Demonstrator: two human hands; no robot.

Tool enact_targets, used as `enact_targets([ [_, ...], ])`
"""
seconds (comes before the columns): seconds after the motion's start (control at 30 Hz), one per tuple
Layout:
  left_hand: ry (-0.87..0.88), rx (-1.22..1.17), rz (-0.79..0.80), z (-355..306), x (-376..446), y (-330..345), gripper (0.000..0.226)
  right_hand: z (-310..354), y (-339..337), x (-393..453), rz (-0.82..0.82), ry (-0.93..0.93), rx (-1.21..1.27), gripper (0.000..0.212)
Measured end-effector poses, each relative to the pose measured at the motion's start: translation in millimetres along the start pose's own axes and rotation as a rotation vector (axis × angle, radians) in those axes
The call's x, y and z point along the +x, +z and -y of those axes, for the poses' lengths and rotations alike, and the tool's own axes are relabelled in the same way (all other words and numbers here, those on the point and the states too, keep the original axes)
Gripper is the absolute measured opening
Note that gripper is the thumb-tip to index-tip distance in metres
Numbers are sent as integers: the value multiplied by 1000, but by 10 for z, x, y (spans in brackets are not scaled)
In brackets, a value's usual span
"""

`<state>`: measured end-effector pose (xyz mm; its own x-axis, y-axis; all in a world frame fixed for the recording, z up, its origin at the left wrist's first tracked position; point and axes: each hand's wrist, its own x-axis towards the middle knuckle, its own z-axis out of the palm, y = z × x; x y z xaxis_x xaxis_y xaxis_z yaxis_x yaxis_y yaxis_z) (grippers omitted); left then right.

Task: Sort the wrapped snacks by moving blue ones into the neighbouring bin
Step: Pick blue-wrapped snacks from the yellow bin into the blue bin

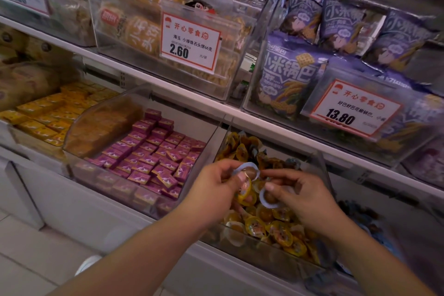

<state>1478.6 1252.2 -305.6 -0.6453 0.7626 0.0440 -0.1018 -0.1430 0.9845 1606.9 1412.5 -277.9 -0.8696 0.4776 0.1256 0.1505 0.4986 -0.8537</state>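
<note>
Both hands are inside a clear plastic bin (322, 163) on the lower shelf, which holds several round yellow-rimmed wrapped snacks (278, 230). My left hand (213, 190) holds a pale-blue-rimmed snack (247, 170) at its fingertips, with a yellow-rimmed snack (245, 191) against its fingers below. My right hand (300, 194) pinches a second pale-blue-rimmed snack (270, 198) just above the pile. To the right, a neighbouring bin (389, 243) shows dark blue wrappers (362, 216), blurred.
Left of the snack bin stands a clear bin of purple boxes (153, 156), and further left yellow boxes (48, 115). The shelf above carries biscuit packs (144, 31) and purple bags (288, 77) behind price tags. White floor tiles (24, 259) lie at the lower left.
</note>
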Motion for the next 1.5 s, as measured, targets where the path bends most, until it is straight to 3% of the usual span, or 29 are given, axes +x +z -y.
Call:
enact_targets([
  [0.13, 0, 181, -1, 68, -14, -22, 22, -80, -73, -92, -88, 82, -114, 19],
  [0.23, -49, 153, 34, 139, -13, 82, 17, -87, -74, -157, -172, 45, -292, 16],
  [0.33, -91, 97, 47, 172, 19, 174, 16, -51, 3, -181, -270, -24, -227, 14],
  [0.37, -64, 175, 65, 196, 37, 194, 16, -49, 55, -178, -267, -28, -206, 17],
  [0.5, 63, 836, 276, 259, 32, 205, 23, -129, 181, -182, 18, 44, -463, 18],
  [0.6, 67, 924, 342, 221, 4, 203, 24, -133, 66, -228, 264, 28, -577, 20],
  [0.7, 70, 943, 310, 201, 31, 178, 24, -59, -4, -216, 427, 50, -617, 45],
  [0.97, 119, 938, 191, 245, -62, 185, 18, -34, 98, -241, 347, 74, -374, 32],
  [1.13, 135, 965, 201, 234, -108, 191, 13, -28, 139, -289, 439, 66, -584, 58],
  [1.2, 119, 926, 179, 197, -110, 164, 16, -53, 149, -300, 384, 67, -515, 45],
  [1.3, 85, 720, 69, 121, -119, 124, 11, -29, 104, -311, 197, 65, -136, 32],
  [1.4, -180, 40, 97, -46, -204, 170, 32, 150, 197, -316, -171, -101, -164, 35],
  [1.47, -297, -412, 156, -189, -236, 199, 40, 343, 401, -311, -187, -209, -281, 32],
  [1.5, -281, -505, 122, -253, -236, 170, 36, 432, 514, -295, -146, -277, -416, 34],
])
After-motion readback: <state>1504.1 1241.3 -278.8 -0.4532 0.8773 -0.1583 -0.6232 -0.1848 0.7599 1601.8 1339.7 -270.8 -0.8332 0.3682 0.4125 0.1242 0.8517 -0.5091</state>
